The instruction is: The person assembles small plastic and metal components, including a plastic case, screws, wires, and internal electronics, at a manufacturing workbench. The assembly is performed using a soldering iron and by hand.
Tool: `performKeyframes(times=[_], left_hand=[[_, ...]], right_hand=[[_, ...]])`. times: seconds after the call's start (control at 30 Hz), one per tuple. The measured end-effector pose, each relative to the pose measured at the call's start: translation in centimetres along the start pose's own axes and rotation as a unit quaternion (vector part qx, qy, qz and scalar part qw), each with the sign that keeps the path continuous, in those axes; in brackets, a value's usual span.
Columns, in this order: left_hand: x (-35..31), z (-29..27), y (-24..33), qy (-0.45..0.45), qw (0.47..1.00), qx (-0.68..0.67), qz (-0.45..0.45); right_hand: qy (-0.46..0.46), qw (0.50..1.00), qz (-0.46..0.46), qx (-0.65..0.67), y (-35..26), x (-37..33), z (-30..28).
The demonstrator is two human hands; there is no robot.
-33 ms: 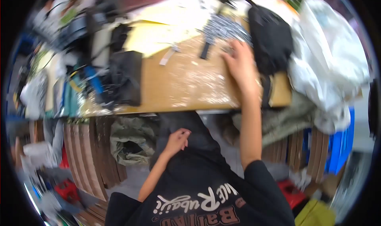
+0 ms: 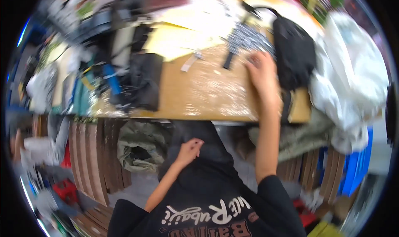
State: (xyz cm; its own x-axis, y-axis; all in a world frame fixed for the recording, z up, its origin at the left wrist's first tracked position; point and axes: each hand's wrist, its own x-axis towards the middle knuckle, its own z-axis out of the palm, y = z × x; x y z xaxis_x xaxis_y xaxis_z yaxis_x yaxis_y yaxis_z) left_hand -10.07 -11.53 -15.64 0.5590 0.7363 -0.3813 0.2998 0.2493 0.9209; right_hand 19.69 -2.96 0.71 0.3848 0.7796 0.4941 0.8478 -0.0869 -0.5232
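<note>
Over the table my right hand (image 2: pixel 263 72) reaches out, fingers bent and thumb drawn toward them. A small greyish thing seems to be at its fingertips, too blurred to name. Just beyond the hand lies a pile of grey-and-white striped strips (image 2: pixel 249 38), and a short dark strip (image 2: pixel 228 59) sticks out toward me. A black zippered pouch (image 2: pixel 293 52) with a strap lies just right of the hand. My left hand (image 2: pixel 190 151) is held low over my dark trousers, its fingers curled in and nothing visible in them.
The tabletop (image 2: pixel 208 87) is brown board under shiny clear film. Yellow sheets (image 2: pixel 178 39) and a small white tag (image 2: pixel 190 63) lie on it. Black fabric pieces (image 2: pixel 145 81) crowd the left, and a white plastic bag (image 2: pixel 353 66) stands right. Brown stacked boards (image 2: pixel 87 154) stand below.
The whole view has shifted slightly, so the table appears farther right and lower. My right hand has drawn a little nearer to me from the striped pile. My left hand stays low.
</note>
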Motion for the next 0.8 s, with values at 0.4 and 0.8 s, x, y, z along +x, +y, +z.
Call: performKeyframes(times=[0.4,0.8], left_hand=[[-6.0,-19.1,12.3,0.610,0.750,-0.053,0.250],[-1.2,-30.0,18.5,0.327,0.798,0.491,0.127]], right_hand=[[-0.023,0.999,-0.003,0.040,-2.4,-0.1,1.0],[-0.007,0.992,0.056,0.114,-1.9,0.0,0.5]])
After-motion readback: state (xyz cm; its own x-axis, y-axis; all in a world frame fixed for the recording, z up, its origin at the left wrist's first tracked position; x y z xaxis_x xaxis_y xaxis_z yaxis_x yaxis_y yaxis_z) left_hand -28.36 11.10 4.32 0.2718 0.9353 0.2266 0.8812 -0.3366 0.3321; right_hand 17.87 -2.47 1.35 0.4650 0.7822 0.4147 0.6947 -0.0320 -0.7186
